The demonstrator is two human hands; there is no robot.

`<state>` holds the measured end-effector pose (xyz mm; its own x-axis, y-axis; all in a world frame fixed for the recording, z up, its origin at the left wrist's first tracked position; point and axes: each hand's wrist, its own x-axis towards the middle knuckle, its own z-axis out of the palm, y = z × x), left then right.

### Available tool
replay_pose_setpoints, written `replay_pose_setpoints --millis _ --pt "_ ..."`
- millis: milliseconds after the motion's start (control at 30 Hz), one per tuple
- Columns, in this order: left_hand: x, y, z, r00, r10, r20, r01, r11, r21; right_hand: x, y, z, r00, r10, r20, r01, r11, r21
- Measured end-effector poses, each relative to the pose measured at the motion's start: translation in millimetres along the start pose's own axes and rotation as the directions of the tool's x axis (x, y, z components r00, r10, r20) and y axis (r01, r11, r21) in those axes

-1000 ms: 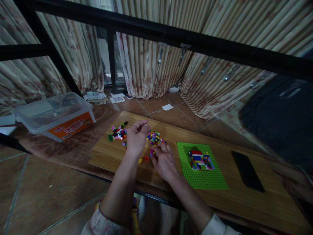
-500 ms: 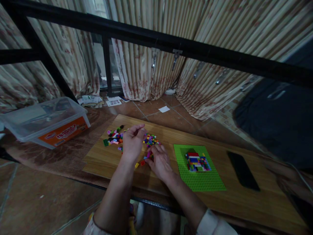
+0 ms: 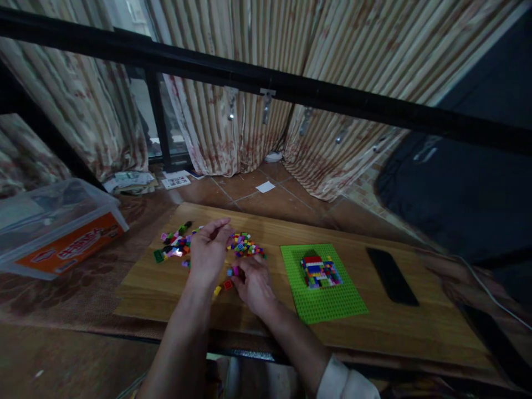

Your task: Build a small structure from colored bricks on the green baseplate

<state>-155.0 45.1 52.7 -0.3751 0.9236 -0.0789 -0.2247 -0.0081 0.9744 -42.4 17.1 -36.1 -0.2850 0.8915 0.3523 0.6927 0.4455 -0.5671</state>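
My left hand [image 3: 206, 252] hovers over a scatter of small coloured bricks [image 3: 174, 246] on the wooden board [image 3: 399, 327], fingers curled with thumb and fingertips pinched together; what they hold is too small to make out. My right hand [image 3: 253, 282] rests on the board just right of it, fingers bent down onto loose bricks [image 3: 246, 245]. A green baseplate [image 3: 328, 299] lies to the right, carrying a small multicoloured brick build [image 3: 319, 271].
A black phone [image 3: 391, 275] lies right of the baseplate. A clear plastic tub with an orange label [image 3: 62, 244] stands at the left on a brown mat. Striped curtains and a black metal bar cross behind the board. Papers lie on the tiled floor.
The view has shifted right and down, so everything sits further left in frame. Both hands stay over the brick pile; the right hand has drawn slightly closer to the left.
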Motion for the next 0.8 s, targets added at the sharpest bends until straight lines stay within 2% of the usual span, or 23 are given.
replay_pose_setpoints --millis 133,233,367,500,600,667,800 --pt "0.3 -0.7 2.7 1.0 0.006 0.001 -0.006 0.999 0.042 -0.8 -6.6 -1.9 1.0 0.02 -0.022 -0.02 1.0 0.004" --pt "1.4 -4.0 5.0 0.999 -0.003 0.044 0.001 0.999 0.048 -8.5 -10.8 -12.5 0.994 0.077 -0.082 -0.068 0.993 0.1" --pt "-1.2 -11.7 11.6 0.993 -0.009 0.119 -0.006 0.993 0.117 -34.6 -10.5 -37.8 0.967 0.211 -0.139 -0.149 0.919 0.364" --pt "-13.5 -23.2 25.8 0.969 -0.013 0.248 -0.043 0.975 0.217 -71.6 2.2 -65.1 0.906 0.377 -0.193 -0.239 0.831 0.503" --pt "-32.2 -33.9 41.1 0.919 -0.041 0.392 -0.09 0.946 0.311 -98.0 19.1 -85.9 0.821 0.526 -0.222 -0.336 0.76 0.556" --pt "-48.6 -42.6 52.0 0.862 -0.064 0.502 -0.139 0.924 0.355 -112.0 32.4 -100.4 0.756 0.61 -0.238 -0.391 0.712 0.583" --pt "-81.9 -62.4 71.5 0.724 -0.145 0.675 -0.206 0.888 0.411 -128.0 58.9 -126.5 0.702 0.626 -0.34 -0.409 0.745 0.527"
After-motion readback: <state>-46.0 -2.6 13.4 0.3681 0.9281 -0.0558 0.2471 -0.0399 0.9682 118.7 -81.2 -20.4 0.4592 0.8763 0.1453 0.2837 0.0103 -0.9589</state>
